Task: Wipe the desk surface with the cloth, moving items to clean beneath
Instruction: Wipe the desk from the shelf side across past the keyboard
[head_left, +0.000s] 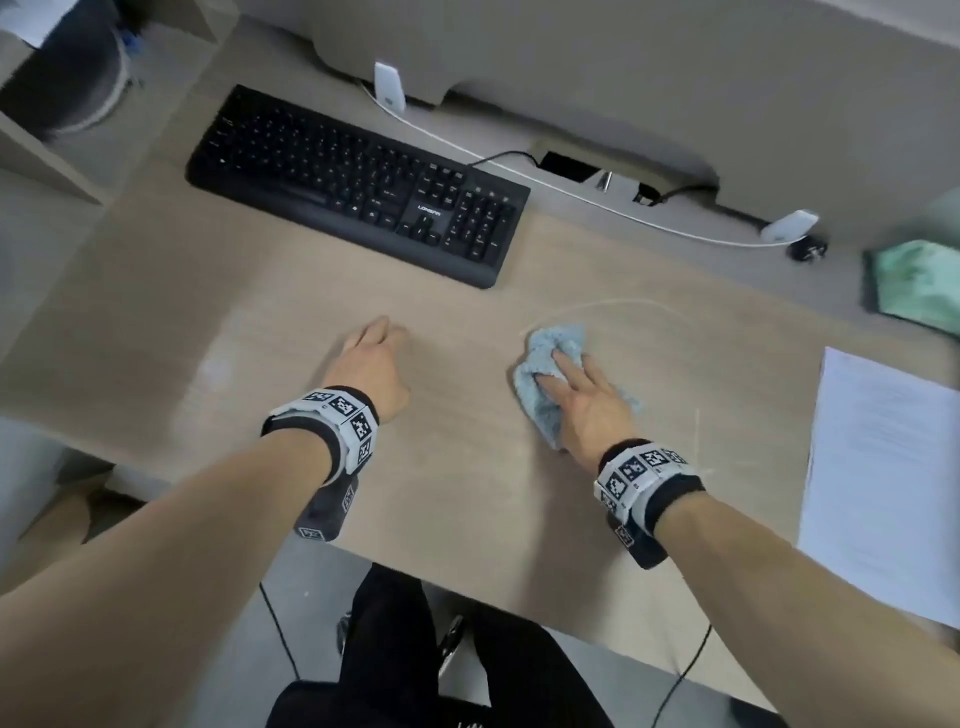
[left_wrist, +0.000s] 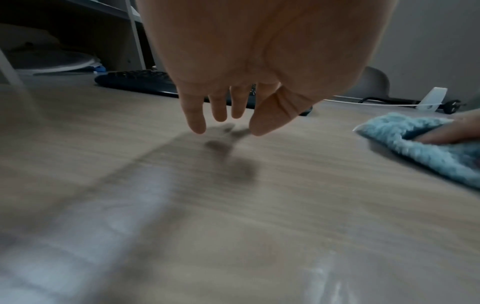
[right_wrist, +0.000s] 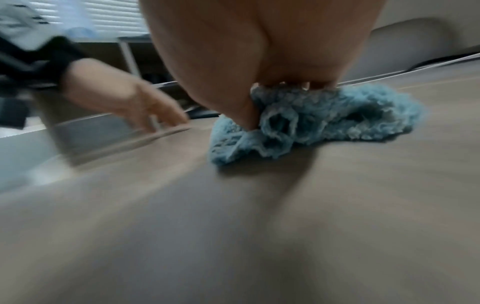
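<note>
A crumpled light blue cloth (head_left: 545, 345) (left_wrist: 420, 142) (right_wrist: 337, 115) lies on the wood-grain desk (head_left: 467, 478), right of centre. My right hand (head_left: 566, 371) (right_wrist: 285, 82) presses down on it, fingers stretched flat over the top and the thumb at its near edge. My left hand (head_left: 376, 335) (left_wrist: 227, 122) hovers just above the bare desk to the cloth's left. Its fingers hang relaxed, point down and hold nothing. A faint wet streak curves across the desk beyond the cloth.
A black keyboard (head_left: 358, 182) (left_wrist: 135, 80) lies at the back left. A white cable (head_left: 571, 193) runs behind it between two small white devices. A stack of paper (head_left: 878, 467) sits at the right edge, a green item (head_left: 914, 286) beyond it. Shelving stands at the far left.
</note>
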